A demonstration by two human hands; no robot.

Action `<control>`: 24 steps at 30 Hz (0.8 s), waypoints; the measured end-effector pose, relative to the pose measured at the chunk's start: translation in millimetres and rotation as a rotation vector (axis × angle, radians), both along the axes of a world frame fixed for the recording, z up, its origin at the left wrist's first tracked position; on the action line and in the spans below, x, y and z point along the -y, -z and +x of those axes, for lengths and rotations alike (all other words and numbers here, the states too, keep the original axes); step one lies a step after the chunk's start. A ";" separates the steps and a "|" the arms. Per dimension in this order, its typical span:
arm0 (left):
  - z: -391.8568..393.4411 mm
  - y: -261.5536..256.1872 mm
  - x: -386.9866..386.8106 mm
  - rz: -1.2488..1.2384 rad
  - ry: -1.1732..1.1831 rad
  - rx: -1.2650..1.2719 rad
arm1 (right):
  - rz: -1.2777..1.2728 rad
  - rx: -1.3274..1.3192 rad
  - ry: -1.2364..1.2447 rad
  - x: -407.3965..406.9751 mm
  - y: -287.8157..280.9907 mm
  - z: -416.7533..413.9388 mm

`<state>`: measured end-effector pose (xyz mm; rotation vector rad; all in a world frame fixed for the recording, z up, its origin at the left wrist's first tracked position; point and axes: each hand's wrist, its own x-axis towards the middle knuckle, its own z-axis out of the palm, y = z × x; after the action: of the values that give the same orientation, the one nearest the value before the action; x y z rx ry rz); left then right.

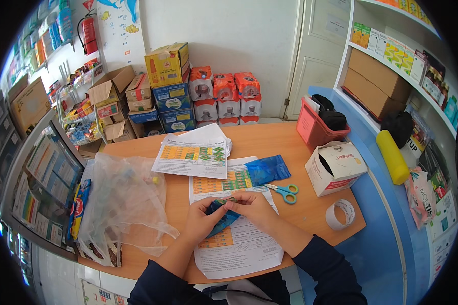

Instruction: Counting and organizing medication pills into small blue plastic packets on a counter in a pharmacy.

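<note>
Between both hands is a small blue plastic packet [224,222] with a green part at its top. My left hand [204,219] grips it from the left, and my right hand [250,209] pinches its top edge, thumbs nearly meeting. Under them lie printed sheets [244,255] with orange and green tables. A second blue plastic packet [269,169] rests on the sheets' upper right edge. Scissors [286,192] with teal and green handles lie beside it. A stack of printed sheets [198,160] is farther back on the wooden table.
A clear plastic bag [126,206] with small items covers the table's left side. At the right are a tape roll [340,214], an open white carton [337,167] and a red plastic basket [320,133]. A glass display case [45,183] borders the left; stacked boxes [173,103] stand behind the table.
</note>
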<state>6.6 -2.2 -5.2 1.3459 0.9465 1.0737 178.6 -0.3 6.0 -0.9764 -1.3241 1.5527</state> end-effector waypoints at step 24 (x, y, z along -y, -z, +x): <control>-4.9 -8.4 -1.2 -0.195 -0.128 0.234 | 0.099 1.411 0.343 -17.3 -35.5 67.2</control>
<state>1.7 -1.0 3.2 0.9876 0.9446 1.1757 245.8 17.0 41.5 -2.2457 -1.8920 0.3594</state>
